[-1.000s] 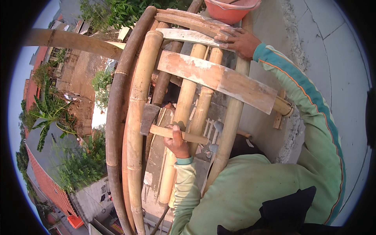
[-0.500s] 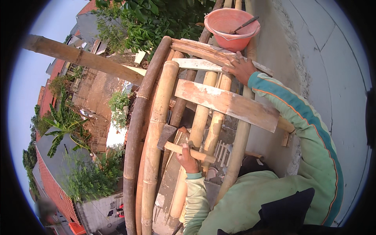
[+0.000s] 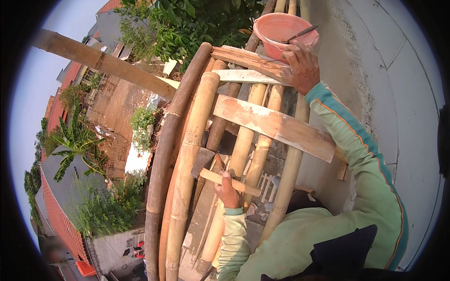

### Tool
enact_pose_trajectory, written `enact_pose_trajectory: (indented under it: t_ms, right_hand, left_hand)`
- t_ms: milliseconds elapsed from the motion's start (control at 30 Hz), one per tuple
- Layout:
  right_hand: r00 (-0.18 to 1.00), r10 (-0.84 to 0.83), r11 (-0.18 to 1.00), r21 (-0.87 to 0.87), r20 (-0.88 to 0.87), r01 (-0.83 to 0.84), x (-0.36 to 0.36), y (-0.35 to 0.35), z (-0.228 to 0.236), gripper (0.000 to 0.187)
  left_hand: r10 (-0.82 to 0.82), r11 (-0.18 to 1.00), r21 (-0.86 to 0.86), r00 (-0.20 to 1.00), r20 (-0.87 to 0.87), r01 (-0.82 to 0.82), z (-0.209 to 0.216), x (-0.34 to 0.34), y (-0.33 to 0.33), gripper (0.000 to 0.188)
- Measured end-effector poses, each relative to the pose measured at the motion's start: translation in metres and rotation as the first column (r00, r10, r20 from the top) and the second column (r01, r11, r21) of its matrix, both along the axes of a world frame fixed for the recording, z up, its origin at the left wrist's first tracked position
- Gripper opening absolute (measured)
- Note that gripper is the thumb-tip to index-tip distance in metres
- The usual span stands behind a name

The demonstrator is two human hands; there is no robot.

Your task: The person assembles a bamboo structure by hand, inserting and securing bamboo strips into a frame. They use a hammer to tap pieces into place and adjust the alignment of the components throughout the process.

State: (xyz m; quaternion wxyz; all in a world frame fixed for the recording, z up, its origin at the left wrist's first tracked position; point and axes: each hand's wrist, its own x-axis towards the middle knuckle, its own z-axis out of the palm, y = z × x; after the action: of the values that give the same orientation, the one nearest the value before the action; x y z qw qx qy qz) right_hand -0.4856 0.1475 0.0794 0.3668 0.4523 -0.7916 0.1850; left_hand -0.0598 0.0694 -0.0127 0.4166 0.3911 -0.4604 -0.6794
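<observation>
My left hand [image 3: 228, 191] is closed around the wooden handle of a hatchet [image 3: 224, 179]. Its dark, wide metal head points left, against a thick bamboo pole [image 3: 186, 171]. My right arm reaches far forward. That hand [image 3: 302, 68] is at the end of a rough, reddish-brown plank [image 3: 255, 62], with its fingers bent and apart in front of a pink bucket [image 3: 283, 33]. Whether the fingertips touch the bucket I cannot tell. Between my hands, a wide, paint-smeared board [image 3: 274, 125] lies across the bamboo poles, and a white-stained narrow board [image 3: 248, 76] lies beyond it.
A dark tool handle [image 3: 302, 34] sticks out of the bucket. Long bamboo poles [image 3: 243, 147] run ahead, with gaps opening onto a lower level. A grey wall [image 3: 398, 93] stands right. Leafy branches [image 3: 187, 28] hang ahead; another pole [image 3: 108, 63] juts out left, above ground far below.
My right hand has moved off the plank's top, up and right toward the bucket, fingers raised. My left hand still holds the hatchet in the same place. The view has shifted slightly.
</observation>
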Motion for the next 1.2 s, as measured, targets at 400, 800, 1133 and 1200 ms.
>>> enact_pose_trajectory:
  t_ms: [400,800,1133,1200]
  right_hand:
    - [0.964,-0.158,0.98,0.157,0.215,0.125,-0.152,-0.059,0.067,0.025]
    - [0.99,-0.099,0.993,0.066,0.097,0.093,-0.097,-0.054,0.008,0.074]
    - [0.815,-0.396,0.696,0.717,0.422,-0.034,-0.059,-0.041,-0.028,0.11]
    - [0.806,-0.387,0.693,0.718,0.447,-0.065,-0.063,-0.046,-0.014,0.101]
  left_hand:
    - [-0.063,0.985,-0.153,0.987,0.15,0.086,-0.016,0.005,0.001,0.021]
    - [-0.054,0.986,-0.155,0.996,0.071,0.065,-0.003,-0.003,0.005,0.024]
    - [-0.091,0.988,-0.122,0.994,0.066,0.099,-0.002,-0.002,-0.001,0.023]
    - [-0.045,0.996,-0.079,0.997,0.055,0.049,-0.007,0.0,0.0,0.022]
